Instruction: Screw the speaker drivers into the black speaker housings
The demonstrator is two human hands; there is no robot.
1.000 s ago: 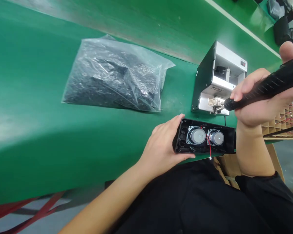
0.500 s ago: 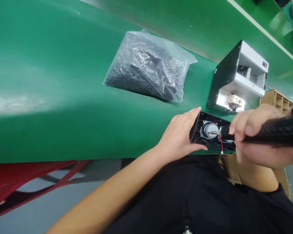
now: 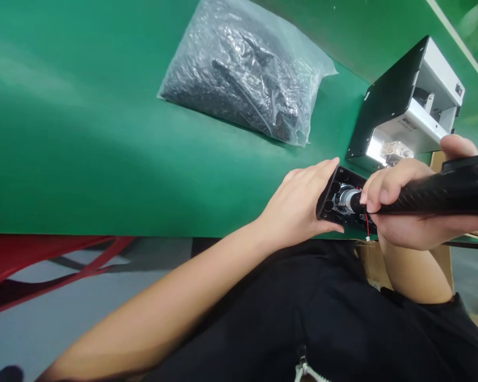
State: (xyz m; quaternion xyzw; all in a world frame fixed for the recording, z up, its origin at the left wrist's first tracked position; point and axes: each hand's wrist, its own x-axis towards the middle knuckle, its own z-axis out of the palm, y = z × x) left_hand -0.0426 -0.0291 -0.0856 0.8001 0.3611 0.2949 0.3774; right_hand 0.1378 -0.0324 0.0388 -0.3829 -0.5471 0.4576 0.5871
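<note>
My left hand point(image 3: 298, 204) grips the left end of a black open speaker housing point(image 3: 331, 197) that rests at the near edge of the green table point(image 3: 83, 159). A round silver speaker driver and a red wire show inside it. My right hand point(image 3: 410, 212) is wrapped round a black electric screwdriver point(image 3: 442, 191), which lies almost level with its tip down inside the housing at the left driver. The right part of the housing is hidden behind my right hand.
A clear plastic bag of small black parts point(image 3: 247, 74) lies on the table behind my left hand. A black and silver screw feeder box point(image 3: 406, 106) stands just beyond the housing. A cardboard divider box point(image 3: 438, 159) shows at the right. Red straps point(image 3: 43, 270) hang below the table.
My right hand brought the screwdriver from the screw feeder down to the housing, and its tip now sits lower inside it. The view has swung, shifting the bag up.
</note>
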